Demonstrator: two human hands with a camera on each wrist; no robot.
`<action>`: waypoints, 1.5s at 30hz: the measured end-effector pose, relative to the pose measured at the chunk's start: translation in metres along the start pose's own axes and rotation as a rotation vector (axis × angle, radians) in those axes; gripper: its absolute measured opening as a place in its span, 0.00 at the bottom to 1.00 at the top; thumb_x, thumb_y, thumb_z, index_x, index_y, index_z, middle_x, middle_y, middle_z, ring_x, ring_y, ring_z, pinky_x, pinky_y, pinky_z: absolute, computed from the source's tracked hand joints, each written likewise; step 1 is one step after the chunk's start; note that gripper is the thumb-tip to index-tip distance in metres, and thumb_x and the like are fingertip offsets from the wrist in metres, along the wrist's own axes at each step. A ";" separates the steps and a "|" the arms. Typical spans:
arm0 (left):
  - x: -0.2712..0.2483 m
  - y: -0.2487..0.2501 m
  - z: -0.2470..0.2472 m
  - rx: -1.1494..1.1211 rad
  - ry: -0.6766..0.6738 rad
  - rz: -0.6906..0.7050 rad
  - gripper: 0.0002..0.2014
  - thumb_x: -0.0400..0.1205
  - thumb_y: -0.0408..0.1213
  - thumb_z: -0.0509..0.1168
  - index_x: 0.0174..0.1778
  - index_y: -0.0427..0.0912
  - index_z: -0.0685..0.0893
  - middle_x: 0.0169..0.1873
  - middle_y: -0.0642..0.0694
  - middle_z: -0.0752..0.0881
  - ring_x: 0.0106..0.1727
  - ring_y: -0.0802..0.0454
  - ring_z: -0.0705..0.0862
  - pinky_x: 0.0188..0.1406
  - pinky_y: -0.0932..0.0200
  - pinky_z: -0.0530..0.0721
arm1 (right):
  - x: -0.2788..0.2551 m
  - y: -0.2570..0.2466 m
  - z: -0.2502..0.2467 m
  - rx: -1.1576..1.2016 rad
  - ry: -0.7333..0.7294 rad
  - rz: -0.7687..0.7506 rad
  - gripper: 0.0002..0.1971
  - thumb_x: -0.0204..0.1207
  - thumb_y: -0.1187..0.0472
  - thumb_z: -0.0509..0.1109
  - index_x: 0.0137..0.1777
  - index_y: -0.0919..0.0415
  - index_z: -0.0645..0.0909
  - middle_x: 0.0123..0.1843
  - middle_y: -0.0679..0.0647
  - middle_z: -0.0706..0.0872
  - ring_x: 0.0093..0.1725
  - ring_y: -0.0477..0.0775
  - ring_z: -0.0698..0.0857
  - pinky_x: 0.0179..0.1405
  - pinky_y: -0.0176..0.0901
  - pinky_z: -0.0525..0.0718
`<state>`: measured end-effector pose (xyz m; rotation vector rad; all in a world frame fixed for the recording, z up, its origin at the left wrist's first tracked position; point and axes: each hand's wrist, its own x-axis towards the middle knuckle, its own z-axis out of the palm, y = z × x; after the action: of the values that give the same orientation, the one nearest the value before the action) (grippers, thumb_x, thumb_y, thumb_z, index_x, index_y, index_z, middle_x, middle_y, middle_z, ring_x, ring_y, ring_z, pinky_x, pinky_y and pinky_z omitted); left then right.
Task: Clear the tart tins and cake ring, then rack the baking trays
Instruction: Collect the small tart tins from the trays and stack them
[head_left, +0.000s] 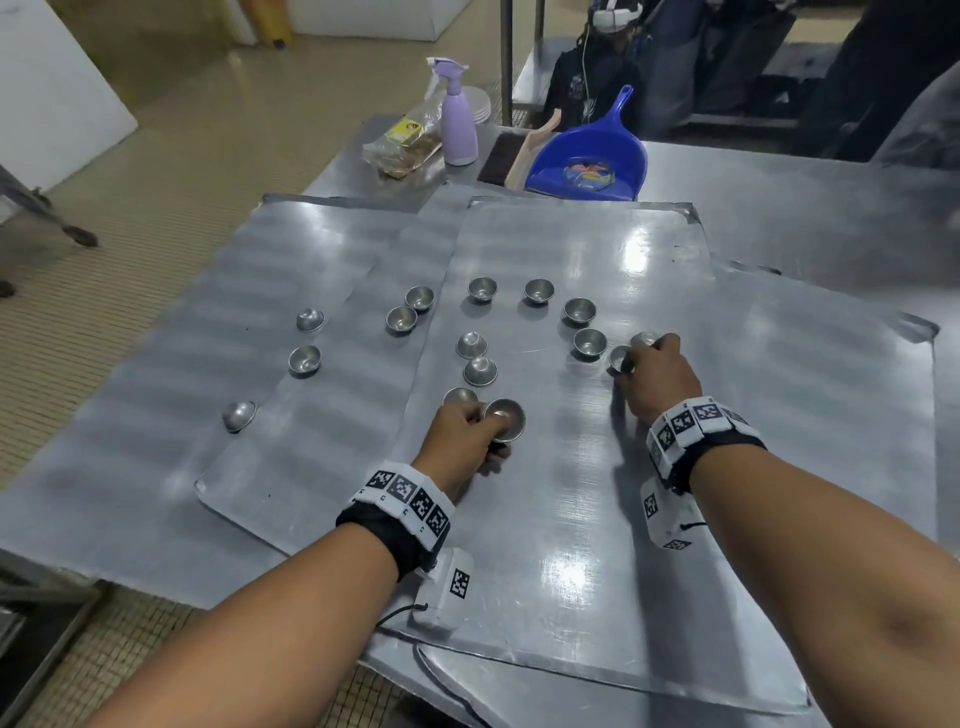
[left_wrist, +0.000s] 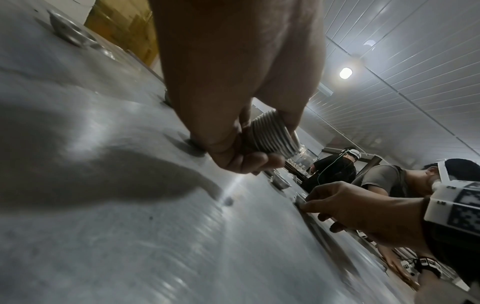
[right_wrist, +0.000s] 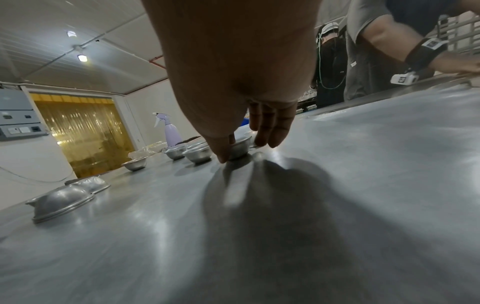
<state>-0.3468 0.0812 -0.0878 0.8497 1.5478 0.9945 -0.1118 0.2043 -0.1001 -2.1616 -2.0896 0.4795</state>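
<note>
While left grip (head_left: 470, 428) clasps stacked tins (left_wrist: 272, 136), right grip (head_left: 657, 376) pinches one.

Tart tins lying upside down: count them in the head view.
4. At the left: far tin and near tin. In the middle, beyond the left hand: third tin, fourth tin behind it. The hands may hide others.

Dim indoor light comes from ceiling lamps (left_wrist: 345, 72), one glowing at two o'clock in the left wrist view, another (right_wrist: 82, 58) at ten o'clock in the right. White glare patches streak the metal trays (head_left: 571, 249). Hands throw soft dark shadows. Both wrist views are blurred, bending strongly toward their edges.
</note>
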 end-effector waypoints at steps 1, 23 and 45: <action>0.000 -0.001 0.000 0.001 -0.007 -0.001 0.06 0.82 0.30 0.66 0.39 0.38 0.80 0.27 0.35 0.85 0.22 0.47 0.82 0.23 0.58 0.76 | -0.002 0.001 0.000 0.000 -0.002 0.004 0.11 0.81 0.59 0.69 0.61 0.57 0.84 0.69 0.64 0.70 0.59 0.73 0.81 0.59 0.58 0.83; 0.022 0.000 0.034 -0.192 -0.091 -0.137 0.17 0.76 0.41 0.72 0.49 0.29 0.82 0.28 0.32 0.85 0.22 0.44 0.80 0.22 0.59 0.73 | -0.116 -0.033 -0.008 0.456 0.052 -0.125 0.29 0.73 0.43 0.78 0.73 0.48 0.78 0.58 0.50 0.90 0.53 0.54 0.87 0.52 0.46 0.83; 0.066 -0.008 0.053 -0.145 -0.102 -0.096 0.05 0.80 0.30 0.69 0.47 0.30 0.85 0.31 0.32 0.86 0.27 0.46 0.81 0.26 0.56 0.77 | -0.060 0.009 0.018 0.414 -0.001 -0.085 0.29 0.76 0.46 0.76 0.77 0.50 0.76 0.74 0.51 0.82 0.69 0.54 0.83 0.70 0.54 0.80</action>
<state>-0.3068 0.1459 -0.1254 0.7080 1.3990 0.9664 -0.1093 0.1415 -0.1102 -1.8299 -1.8681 0.8195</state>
